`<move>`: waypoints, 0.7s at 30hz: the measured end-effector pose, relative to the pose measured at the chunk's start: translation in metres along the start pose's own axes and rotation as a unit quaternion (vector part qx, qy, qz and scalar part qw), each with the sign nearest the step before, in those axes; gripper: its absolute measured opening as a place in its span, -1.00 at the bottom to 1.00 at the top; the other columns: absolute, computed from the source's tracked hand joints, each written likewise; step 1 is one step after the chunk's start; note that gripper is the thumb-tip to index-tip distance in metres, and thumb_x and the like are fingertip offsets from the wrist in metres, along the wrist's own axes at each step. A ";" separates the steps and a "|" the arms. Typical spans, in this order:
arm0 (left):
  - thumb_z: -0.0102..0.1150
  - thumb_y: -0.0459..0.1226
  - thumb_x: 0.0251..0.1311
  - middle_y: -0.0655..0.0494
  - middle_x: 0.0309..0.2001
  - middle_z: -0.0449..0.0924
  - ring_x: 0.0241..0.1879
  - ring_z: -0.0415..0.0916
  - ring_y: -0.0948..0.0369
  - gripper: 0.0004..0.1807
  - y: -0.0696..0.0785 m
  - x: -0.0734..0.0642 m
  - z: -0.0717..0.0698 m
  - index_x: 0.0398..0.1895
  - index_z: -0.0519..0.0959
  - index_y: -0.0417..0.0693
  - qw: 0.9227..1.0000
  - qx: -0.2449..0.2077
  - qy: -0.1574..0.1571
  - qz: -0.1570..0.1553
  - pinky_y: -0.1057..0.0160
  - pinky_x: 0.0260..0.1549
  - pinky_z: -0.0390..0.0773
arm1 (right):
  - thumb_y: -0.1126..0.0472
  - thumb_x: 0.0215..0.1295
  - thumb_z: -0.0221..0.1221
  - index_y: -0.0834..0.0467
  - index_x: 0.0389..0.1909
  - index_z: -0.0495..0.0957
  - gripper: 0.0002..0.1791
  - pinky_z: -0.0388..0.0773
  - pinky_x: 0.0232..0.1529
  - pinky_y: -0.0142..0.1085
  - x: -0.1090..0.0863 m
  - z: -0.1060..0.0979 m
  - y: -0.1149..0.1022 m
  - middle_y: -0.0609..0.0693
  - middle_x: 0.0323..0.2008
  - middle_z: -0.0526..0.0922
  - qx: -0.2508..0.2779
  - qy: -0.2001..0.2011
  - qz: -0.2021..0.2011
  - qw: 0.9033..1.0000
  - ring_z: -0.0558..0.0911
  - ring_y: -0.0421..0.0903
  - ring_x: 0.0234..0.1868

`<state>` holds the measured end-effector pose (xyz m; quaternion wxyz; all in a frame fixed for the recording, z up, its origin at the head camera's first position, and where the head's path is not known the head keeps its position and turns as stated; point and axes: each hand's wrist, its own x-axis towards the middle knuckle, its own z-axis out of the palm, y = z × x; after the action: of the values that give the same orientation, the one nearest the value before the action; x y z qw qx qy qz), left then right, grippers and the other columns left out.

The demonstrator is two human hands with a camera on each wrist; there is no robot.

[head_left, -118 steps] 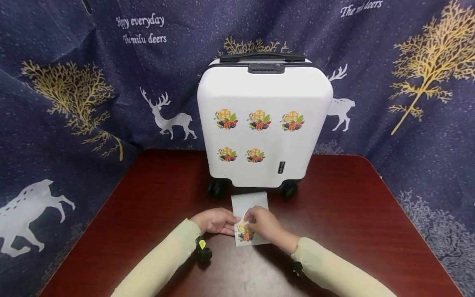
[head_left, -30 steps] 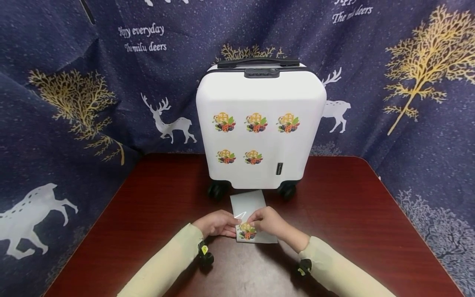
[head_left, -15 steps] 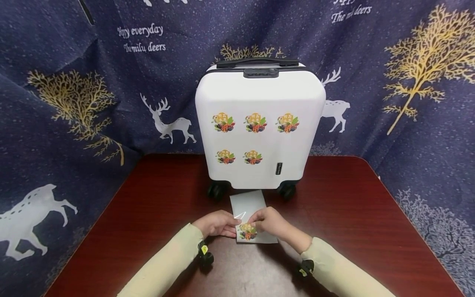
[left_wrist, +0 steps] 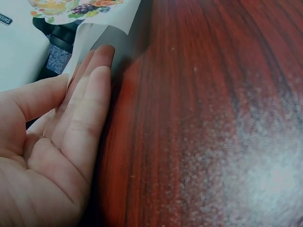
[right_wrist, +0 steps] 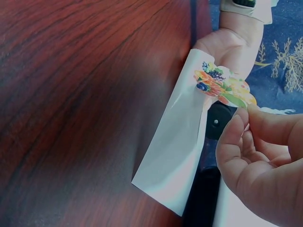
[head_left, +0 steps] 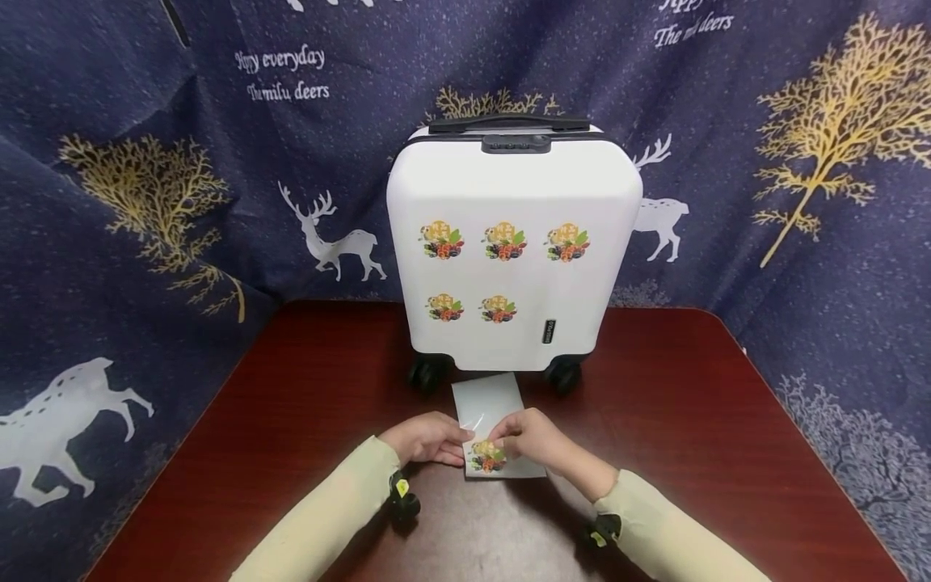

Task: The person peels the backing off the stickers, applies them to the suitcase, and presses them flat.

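Observation:
My left hand (head_left: 429,439) pinches the left edge of a white backing sheet (head_left: 486,394) between thumb and fingers, the other fingers stretched beneath it. Near the sheet's front end is a colourful fruit sticker (head_left: 486,459). With thumb and index finger, my right hand (head_left: 534,440) pinches the sticker's edge at a green leaf, as the right wrist view shows. There, the sticker (right_wrist: 222,85) stands partly up from the sheet (right_wrist: 177,142), its far part still against it. The left wrist view has the sheet's corner raised off the table above my left fingertips (left_wrist: 102,56).
A white suitcase (head_left: 509,174) stands upright behind the sheet, with several matching fruit stickers (head_left: 504,242) in two rows and a small black label (head_left: 549,331) at lower right. Its black wheels (head_left: 563,373) rest on the reddish-brown table (head_left: 327,380). A dark blue printed cloth (head_left: 349,153) hangs behind.
Since the oldest frame, the sheet has turned slightly and bent, with a glossy streak now on it. My right hand has shifted a little rightward to the sticker's edge. The last second shows hardly any movement.

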<state>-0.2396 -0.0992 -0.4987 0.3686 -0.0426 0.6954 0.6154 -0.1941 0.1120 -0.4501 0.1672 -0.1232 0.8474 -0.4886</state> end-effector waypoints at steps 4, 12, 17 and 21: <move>0.11 -0.39 0.44 0.05 -0.42 0.66 -0.41 0.66 0.26 -0.92 0.000 0.001 0.000 -0.28 0.48 -0.16 1.000 -0.001 0.005 0.001 0.21 -0.17 0.80 | 0.44 0.30 0.25 0.39 -0.28 0.72 -0.90 0.60 -0.41 -0.38 -0.001 -0.001 -0.001 0.18 -0.34 0.78 -0.005 -0.001 -0.005 1.000 0.55 -0.25 -0.43; 0.10 -0.39 0.44 0.05 -0.42 0.66 -0.41 0.66 0.26 -0.93 0.000 0.001 0.000 -0.27 0.49 -0.16 1.000 0.003 0.005 -0.004 0.22 -0.17 0.80 | 0.44 0.31 0.24 0.39 -0.27 0.72 -0.89 0.61 -0.39 -0.39 -0.002 -0.005 0.001 0.19 -0.33 0.79 -0.004 -0.006 -0.014 1.000 0.55 -0.26 -0.40; 0.10 -0.39 0.44 0.04 -0.40 0.68 -0.39 0.68 0.26 -0.95 0.001 0.001 -0.001 -0.22 0.50 -0.20 1.000 0.004 0.003 -0.001 0.21 -0.15 0.80 | 0.44 0.30 0.23 0.39 -0.26 0.72 -0.89 0.61 -0.37 -0.39 -0.002 -0.009 0.005 0.19 -0.31 0.79 -0.004 -0.004 -0.019 1.000 0.56 -0.26 -0.37; 0.11 -0.38 0.45 0.03 -0.38 0.69 -0.37 0.69 0.24 -0.94 0.001 0.002 -0.001 -0.18 0.50 -0.23 1.000 0.004 0.004 -0.002 0.19 -0.13 0.80 | 0.43 0.32 0.22 0.37 -0.25 0.71 -0.89 0.67 -0.33 -0.31 -0.004 -0.013 0.006 0.19 -0.28 0.78 -0.009 -0.001 -0.025 1.000 0.58 -0.24 -0.33</move>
<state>-0.2415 -0.0990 -0.4989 0.3673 -0.0450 0.6989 0.6120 -0.1963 0.1268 -0.4488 0.1553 -0.1463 0.8484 -0.4845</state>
